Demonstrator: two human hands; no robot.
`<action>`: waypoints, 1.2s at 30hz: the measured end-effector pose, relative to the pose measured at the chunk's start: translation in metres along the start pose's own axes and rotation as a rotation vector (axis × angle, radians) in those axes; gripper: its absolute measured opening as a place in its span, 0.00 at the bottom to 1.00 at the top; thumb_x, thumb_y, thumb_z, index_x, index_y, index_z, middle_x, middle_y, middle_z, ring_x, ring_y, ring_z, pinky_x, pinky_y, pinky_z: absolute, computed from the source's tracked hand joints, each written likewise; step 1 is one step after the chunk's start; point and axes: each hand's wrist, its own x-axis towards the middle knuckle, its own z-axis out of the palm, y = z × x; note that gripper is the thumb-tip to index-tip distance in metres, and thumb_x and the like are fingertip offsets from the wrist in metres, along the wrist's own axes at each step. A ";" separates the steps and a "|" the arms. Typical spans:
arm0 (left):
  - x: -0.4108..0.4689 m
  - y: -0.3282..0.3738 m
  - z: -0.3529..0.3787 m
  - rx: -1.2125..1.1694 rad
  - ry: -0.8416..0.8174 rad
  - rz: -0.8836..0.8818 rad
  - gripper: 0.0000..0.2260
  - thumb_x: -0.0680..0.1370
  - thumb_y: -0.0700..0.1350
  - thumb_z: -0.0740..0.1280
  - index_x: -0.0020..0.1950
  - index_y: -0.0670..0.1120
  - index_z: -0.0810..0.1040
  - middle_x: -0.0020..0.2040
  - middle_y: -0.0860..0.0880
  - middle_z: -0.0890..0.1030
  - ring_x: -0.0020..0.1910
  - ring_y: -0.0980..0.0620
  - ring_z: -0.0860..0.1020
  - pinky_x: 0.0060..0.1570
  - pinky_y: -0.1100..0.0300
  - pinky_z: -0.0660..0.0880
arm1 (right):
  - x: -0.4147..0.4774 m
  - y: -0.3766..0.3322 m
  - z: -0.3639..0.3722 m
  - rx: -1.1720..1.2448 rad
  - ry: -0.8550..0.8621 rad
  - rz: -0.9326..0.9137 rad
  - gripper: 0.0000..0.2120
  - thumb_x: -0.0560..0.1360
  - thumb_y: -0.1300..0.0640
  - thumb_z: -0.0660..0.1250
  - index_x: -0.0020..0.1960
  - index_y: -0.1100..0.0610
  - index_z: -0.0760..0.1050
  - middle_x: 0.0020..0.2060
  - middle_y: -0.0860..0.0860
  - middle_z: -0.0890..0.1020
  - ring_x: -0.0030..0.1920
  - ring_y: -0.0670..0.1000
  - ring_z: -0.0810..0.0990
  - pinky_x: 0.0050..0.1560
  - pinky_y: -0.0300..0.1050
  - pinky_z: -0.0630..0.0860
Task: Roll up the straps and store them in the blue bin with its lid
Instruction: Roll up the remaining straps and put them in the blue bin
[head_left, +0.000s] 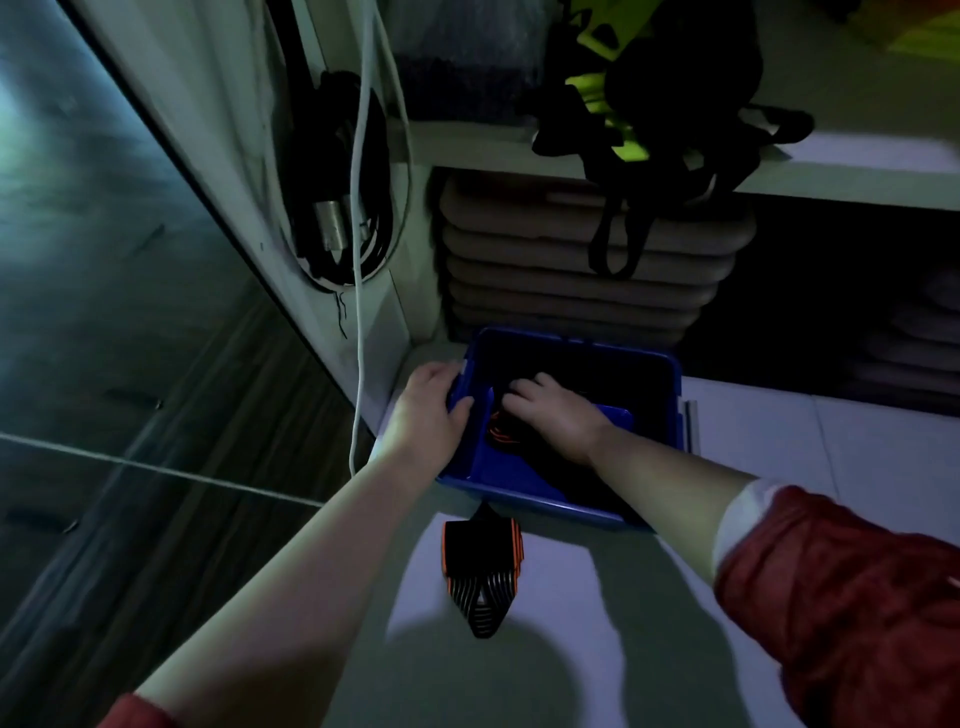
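Observation:
An open blue bin (670, 415) sits on the pale floor in front of a shelf unit. My left hand (428, 410) grips the bin's left rim. Inside the bin, my right hand (558, 415) rests on dark straps with orange edging (501, 434); whether it grips them I cannot tell. A blue panel (618, 415), perhaps the lid, lies inside the bin beside my right wrist. A black strap with orange trim and white stripes (483, 571) lies folded on the floor just in front of the bin.
Stacked beige cushions (571, 260) fill the lower shelf behind the bin. Black and neon-yellow harness gear (649, 104) hangs over the shelf edge above. Coiled black cables (343, 182) and a white cord (358, 312) hang on the left panel. A glass wall stands at far left.

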 end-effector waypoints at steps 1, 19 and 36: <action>-0.001 -0.001 0.001 -0.008 0.005 -0.009 0.22 0.78 0.47 0.64 0.72 0.48 0.69 0.69 0.47 0.71 0.65 0.49 0.72 0.63 0.63 0.64 | 0.003 -0.001 0.005 -0.025 -0.008 -0.028 0.22 0.76 0.66 0.62 0.69 0.57 0.67 0.70 0.61 0.67 0.64 0.63 0.68 0.59 0.54 0.72; -0.002 -0.006 0.006 -0.083 0.049 -0.050 0.21 0.78 0.47 0.66 0.71 0.46 0.70 0.67 0.46 0.73 0.65 0.49 0.73 0.64 0.64 0.65 | 0.012 -0.003 0.001 0.263 -0.075 0.082 0.23 0.78 0.59 0.64 0.72 0.59 0.66 0.75 0.59 0.61 0.73 0.58 0.61 0.69 0.39 0.55; -0.017 0.003 0.001 -0.107 0.044 -0.070 0.18 0.77 0.45 0.65 0.66 0.43 0.74 0.62 0.43 0.77 0.59 0.44 0.76 0.61 0.54 0.72 | -0.110 -0.114 -0.027 0.585 -0.035 0.119 0.12 0.72 0.51 0.70 0.55 0.52 0.78 0.51 0.47 0.76 0.51 0.45 0.76 0.53 0.43 0.75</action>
